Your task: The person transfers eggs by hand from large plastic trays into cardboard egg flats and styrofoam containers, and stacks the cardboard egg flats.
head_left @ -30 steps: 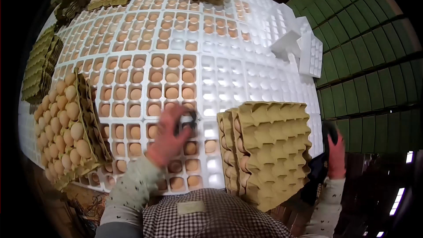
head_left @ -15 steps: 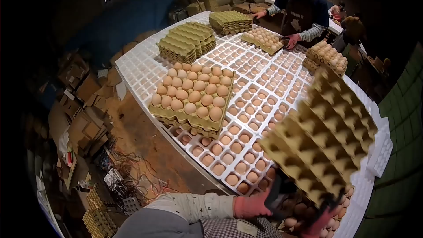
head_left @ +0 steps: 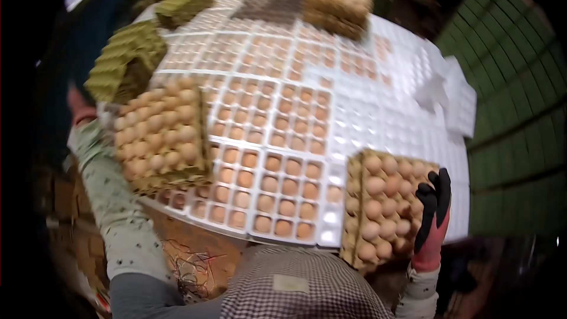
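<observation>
While the right hand (head_left: 435,215) flanks the egg stack's (head_left: 387,207) edge, trays (head_left: 384,121) stretch beyond

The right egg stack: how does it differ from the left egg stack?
The right egg stack has the right hand at its edge; the left egg stack has no hand on it.
The right egg stack shows its left side, the left egg stack its right.
Empty white cells lie beyond the right egg stack, filled ones beside the left egg stack.
Both hold brown eggs on moulded trays.
</observation>
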`<state>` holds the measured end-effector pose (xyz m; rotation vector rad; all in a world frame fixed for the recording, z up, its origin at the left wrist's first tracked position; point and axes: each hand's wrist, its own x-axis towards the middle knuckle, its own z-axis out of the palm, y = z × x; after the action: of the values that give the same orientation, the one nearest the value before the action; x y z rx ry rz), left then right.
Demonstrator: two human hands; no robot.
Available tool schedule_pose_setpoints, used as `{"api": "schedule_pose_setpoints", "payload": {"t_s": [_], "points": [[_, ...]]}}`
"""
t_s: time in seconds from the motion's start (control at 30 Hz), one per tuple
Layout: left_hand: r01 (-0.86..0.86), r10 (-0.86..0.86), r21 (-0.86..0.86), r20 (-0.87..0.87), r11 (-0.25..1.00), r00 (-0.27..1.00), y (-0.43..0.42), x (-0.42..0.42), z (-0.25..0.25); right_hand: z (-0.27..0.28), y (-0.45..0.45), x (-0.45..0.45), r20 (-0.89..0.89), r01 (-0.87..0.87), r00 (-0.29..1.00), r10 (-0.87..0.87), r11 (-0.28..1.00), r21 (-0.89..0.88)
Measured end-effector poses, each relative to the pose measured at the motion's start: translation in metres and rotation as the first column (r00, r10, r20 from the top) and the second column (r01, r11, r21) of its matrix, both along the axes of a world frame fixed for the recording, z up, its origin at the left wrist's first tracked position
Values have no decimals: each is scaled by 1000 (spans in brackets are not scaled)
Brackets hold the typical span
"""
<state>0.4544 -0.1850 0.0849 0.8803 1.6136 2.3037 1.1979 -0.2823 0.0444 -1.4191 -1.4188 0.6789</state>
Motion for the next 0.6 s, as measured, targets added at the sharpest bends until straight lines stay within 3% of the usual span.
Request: {"api": "schedule_pose_setpoints", "payload": {"t_s": [0.07, 0.13, 0.2, 0.27, 0.3, 0.33, 0.37, 0.4, 0.5, 0.6], "points": [[-67, 33, -135, -237, 989, 971, -2, 44, -23, 3, -12, 33, -12, 125, 992, -125, 992, 20], [4, -106, -231, -432, 973, 895, -21, 142, -49, -6, -21, 85, -35, 228, 972, -231, 972, -61], [229, -422, -397, -515, 889, 746, -43, 265, -80, -23, -26, 136, 110, 269, 961, -255, 952, -149], [517, -766, -569, -413, 639, 492, -60, 377, -116, -72, -31, 206, -34, 129, 989, -146, 943, -307], [656, -886, -598, -268, 461, 378, -68, 429, -137, -91, -35, 232, 398, -10, 907, 138, 952, -307], [866, -926, -401, 100, 298, 365, -74, 471, -154, -93, -29, 221, -240, -189, 968, 80, 857, -479], [896, -939, -399, 187, 197, 289, -83, 502, -175, -97, -24, 220, -385, -273, 921, 62, 808, -522], [888, -948, -437, 195, 145, 251, -93, 524, -197, -99, -22, 222, -435, -320, 898, 69, 781, -537], [853, -949, -502, 172, 145, 263, -119, 570, -243, -106, -15, 233, -486, -376, 870, 85, 752, -542], [898, -877, -416, 368, 143, 310, -131, 592, -228, -111, -12, 238, -517, -384, 853, 69, 753, -534]]}}
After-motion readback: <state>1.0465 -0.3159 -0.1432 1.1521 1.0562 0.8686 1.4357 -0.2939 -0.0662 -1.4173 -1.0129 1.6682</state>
